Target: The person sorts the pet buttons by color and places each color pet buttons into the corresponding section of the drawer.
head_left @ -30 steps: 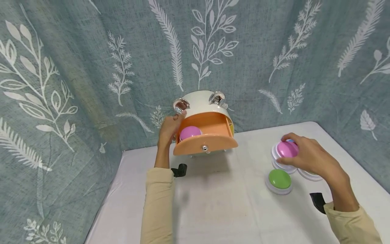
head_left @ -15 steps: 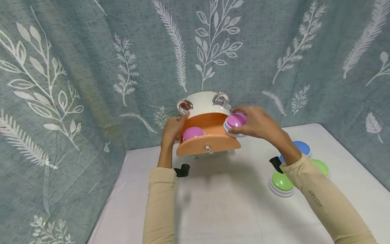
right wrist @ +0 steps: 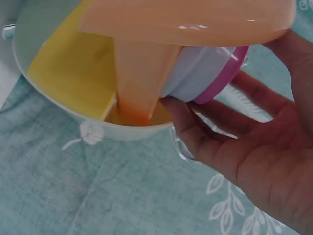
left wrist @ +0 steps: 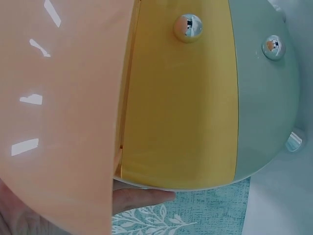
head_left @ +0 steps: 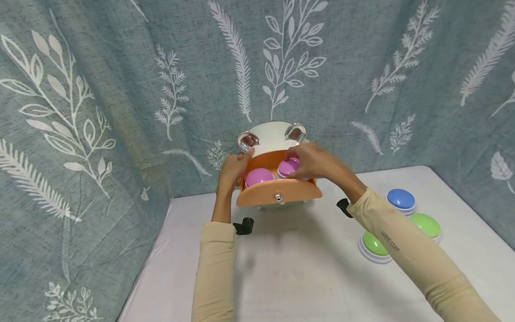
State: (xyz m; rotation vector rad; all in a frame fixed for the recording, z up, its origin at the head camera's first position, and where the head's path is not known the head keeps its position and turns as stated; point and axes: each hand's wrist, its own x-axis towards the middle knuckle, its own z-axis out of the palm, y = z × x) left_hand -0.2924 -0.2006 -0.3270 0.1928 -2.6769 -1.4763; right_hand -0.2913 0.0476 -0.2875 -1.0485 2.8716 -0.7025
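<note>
A small rounded drawer cabinet [head_left: 273, 134] with a cream top and two silver ear-like rings stands at the back of the table. Its orange top drawer [head_left: 297, 193] is pulled out. My left hand [head_left: 232, 171] holds the cabinet's left side, a finger lying along the shell in the left wrist view. One pink-domed push button [head_left: 259, 176] sits in the drawer's left part. My right hand [head_left: 315, 162] pinches a second pink push button [head_left: 288, 167] over the drawer's right half. In the right wrist view its white base [right wrist: 193, 68] is tilted beside the drawer wall.
Two green push buttons [head_left: 425, 225] and a blue one [head_left: 400, 198] are on the white table [head_left: 289, 268] at the right, partly near my right sleeve. A leaf-patterned curtain [head_left: 193, 89] hangs close behind the cabinet. Yellow [left wrist: 181, 98] and grey-green [left wrist: 266, 93] drawers below are shut.
My right hand has taken a pink push button from the group at the right and carried it left into the drawer. My left hand has stayed at the cabinet.
</note>
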